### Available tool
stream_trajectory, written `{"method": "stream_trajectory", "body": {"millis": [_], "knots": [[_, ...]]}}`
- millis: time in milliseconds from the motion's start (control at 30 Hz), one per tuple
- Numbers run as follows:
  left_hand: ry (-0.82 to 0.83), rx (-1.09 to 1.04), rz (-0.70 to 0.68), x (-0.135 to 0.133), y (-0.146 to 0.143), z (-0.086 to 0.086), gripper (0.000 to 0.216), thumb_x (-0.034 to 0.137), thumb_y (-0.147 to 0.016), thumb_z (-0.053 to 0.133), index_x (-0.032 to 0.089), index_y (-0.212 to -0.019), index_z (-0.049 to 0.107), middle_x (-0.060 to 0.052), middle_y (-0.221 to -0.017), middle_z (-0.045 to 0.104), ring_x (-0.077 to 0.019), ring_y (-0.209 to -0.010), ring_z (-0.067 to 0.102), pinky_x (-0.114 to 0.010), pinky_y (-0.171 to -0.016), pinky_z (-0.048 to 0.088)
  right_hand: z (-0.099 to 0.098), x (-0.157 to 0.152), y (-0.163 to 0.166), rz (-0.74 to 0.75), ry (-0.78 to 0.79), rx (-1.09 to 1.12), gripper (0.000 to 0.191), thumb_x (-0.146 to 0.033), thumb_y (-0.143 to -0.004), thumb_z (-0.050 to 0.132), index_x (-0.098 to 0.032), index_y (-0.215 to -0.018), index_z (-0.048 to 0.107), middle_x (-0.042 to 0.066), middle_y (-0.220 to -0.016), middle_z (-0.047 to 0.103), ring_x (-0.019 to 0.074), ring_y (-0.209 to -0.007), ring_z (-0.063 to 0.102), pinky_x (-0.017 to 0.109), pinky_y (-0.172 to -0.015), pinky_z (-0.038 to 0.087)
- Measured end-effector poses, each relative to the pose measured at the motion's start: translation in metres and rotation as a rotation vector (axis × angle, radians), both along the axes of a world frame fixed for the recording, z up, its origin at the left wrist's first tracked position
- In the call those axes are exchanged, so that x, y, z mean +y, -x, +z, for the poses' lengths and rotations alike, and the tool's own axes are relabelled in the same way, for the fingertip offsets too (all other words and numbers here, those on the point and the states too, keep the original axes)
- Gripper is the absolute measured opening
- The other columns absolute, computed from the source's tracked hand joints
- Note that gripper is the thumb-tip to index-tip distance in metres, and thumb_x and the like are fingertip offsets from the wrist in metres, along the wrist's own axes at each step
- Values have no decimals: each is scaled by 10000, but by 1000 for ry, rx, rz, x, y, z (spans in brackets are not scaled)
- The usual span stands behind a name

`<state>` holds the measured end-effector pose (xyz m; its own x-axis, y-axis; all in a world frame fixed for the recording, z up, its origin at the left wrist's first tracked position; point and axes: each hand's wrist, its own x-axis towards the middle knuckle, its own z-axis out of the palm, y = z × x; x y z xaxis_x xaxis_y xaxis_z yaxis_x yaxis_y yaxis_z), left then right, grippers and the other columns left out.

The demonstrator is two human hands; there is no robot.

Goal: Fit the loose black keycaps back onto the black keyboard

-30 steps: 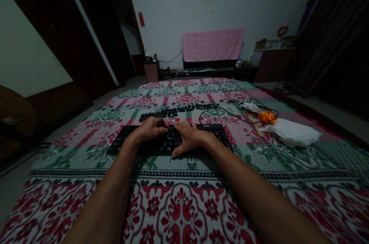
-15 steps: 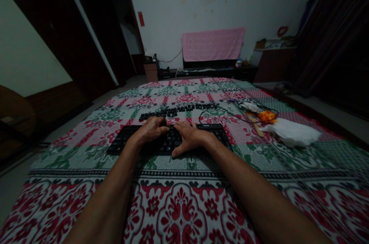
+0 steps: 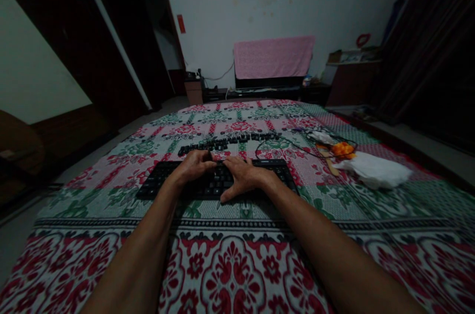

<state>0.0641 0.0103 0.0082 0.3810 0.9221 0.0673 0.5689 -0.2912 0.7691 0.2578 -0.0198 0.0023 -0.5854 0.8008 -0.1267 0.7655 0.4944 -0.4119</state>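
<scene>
A black keyboard [image 3: 158, 180] lies flat on the patterned bedspread in front of me. My left hand [image 3: 196, 165] is over its middle, with the fingers curled and closed near the top key rows. Something dark shows at those fingertips, too dim to name. Close beside it, my right hand [image 3: 239, 177] rests on the keyboard with fingers spread and the thumb reaching toward the front edge. Behind the keyboard, several loose black keycaps [image 3: 243, 139] lie in a long uneven row. Both hands cover part of the keys.
To the right lie a crumpled white plastic bag [image 3: 380, 170], an orange bunched item [image 3: 343, 150], a flat wooden stick [image 3: 329, 161] and a black cable [image 3: 304, 146]. The bedspread [image 3: 233, 274] stretches around the keyboard. A pink cloth [image 3: 273, 57] hangs at the far wall.
My left hand has shifted very slightly at the top key rows, its fingers still closed. The right hand stays spread in place, and the keyboard and keycaps look unchanged.
</scene>
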Motion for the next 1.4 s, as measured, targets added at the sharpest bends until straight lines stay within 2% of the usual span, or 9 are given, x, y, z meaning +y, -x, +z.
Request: {"method": "stream_trajectory", "body": {"millis": [200, 400, 533, 667, 800, 967, 1067, 1267, 1400], "knots": [[41, -22, 9, 0, -1, -1, 241, 332, -652, 582, 119, -762, 606, 4, -618, 610, -124, -546, 534, -227, -531, 414, -3, 2, 0, 12, -13, 7, 1142, -692, -454, 671, -151, -1383, 284, 170, -1464, 198, 367, -1344, 115, 548, -1078, 56], [-278, 379, -7, -12, -9, 13, 211, 318, -717, 535, 138, -772, 630, -15, -623, 602, -146, -592, 533, -233, -543, 348, 0, 0, -1, 3, 11, 9, 1179, -687, -453, 676, -137, -1402, 242, 174, -1479, 152, 364, -1353, 72, 543, -1081, 27], [-335, 556, -2, -20, -16, 22, 200, 271, -743, 511, 148, -831, 643, -40, -679, 632, -165, -652, 563, -239, -569, 338, 0, 0, -1, 5, 20, 0, 1196, -694, -459, 668, -134, -1413, 214, 171, -1487, 119, 357, -1358, 53, 538, -1084, 20], [-381, 635, -1, -20, -19, 21, 210, 269, -753, 500, 147, -846, 644, -67, -730, 650, -181, -688, 575, -247, -587, 345, -1, 0, 0, 5, 9, -5, 1196, -694, -460, 668, -129, -1412, 214, 173, -1487, 120, 355, -1358, 56, 544, -1084, 21], [-359, 507, 1, -14, -13, 15, 197, 279, -732, 515, 146, -800, 643, -50, -678, 634, -172, -647, 563, -243, -578, 355, 1, -2, 0, 1, 1, -5, 1180, -684, -457, 676, -124, -1401, 243, 174, -1481, 146, 359, -1355, 75, 546, -1085, 45], [-71, 94, 35, -4, -3, 4, 224, 344, -658, 571, 133, -719, 614, -10, -618, 616, -147, -569, 543, -227, -521, 383, 7, -6, 2, -18, 3, -13, 1169, -670, -453, 688, -131, -1396, 256, 174, -1472, 179, 366, -1348, 108, 536, -1090, 54], [35, -19, 28, 0, 0, 0, 256, 366, -631, 603, 127, -721, 612, 6, -585, 598, -128, -530, 525, -220, -496, 379, 9, -7, 2, -24, 9, -25, 1176, -680, -456, 681, -122, -1398, 248, 182, -1473, 169, 366, -1348, 103, 540, -1087, 54], [116, -83, 2, 3, 3, -3, 260, 341, -634, 601, 117, -766, 617, -13, -626, 620, -118, -533, 528, -228, -529, 407, 4, -2, 2, -2, 4, -14, 1176, -693, -448, 671, -129, -1391, 252, 177, -1467, 183, 354, -1351, 99, 544, -1084, 55], [9, 60, -2, 1, 1, 1, 269, 361, -665, 571, 123, -776, 628, -16, -630, 628, -136, -557, 541, -234, -538, 399, 3, -2, 1, -4, 7, -13, 1171, -696, -448, 669, -141, -1392, 255, 173, -1469, 177, 351, -1353, 96, 537, -1087, 52]]}}
